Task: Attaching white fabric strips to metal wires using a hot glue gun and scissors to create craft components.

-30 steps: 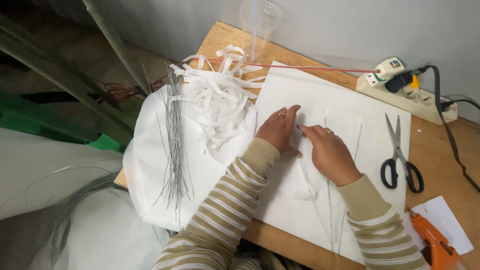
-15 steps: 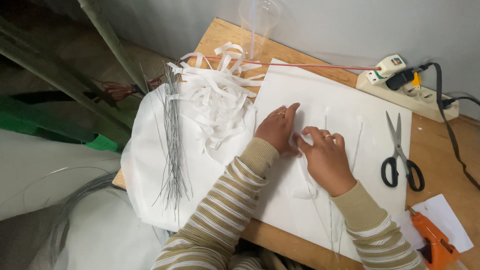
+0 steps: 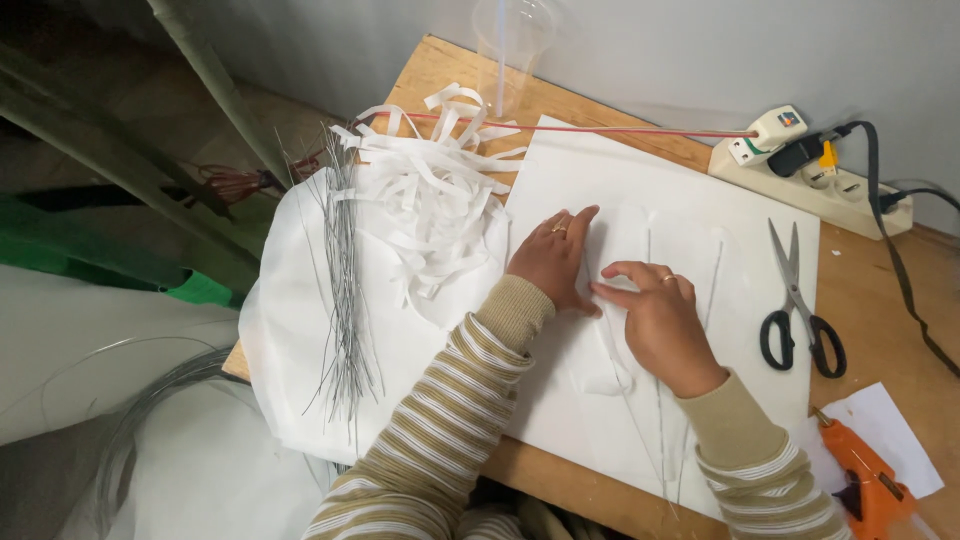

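white sheet [image 3: 700, 210] on wooden table [image 3: 870, 300], grey wall behind

The desk [image 3: 880, 300] is bare wood, matt with a faint grain, and on it lies a large sheet of smooth matt white paper [image 3: 690, 210] under both hands, the left hand [image 3: 550, 262] and right hand [image 3: 660, 325], beside thin dull-grey metal wires [image 3: 343, 300] and a heap of curled white paper strips [image 3: 430, 190]. The scissors [image 3: 797, 300] have bright metal blades and glossy black plastic handles, the glue gun [image 3: 868, 480] is shiny orange plastic, and the sleeves [image 3: 440, 440] are soft ribbed striped knit cloth
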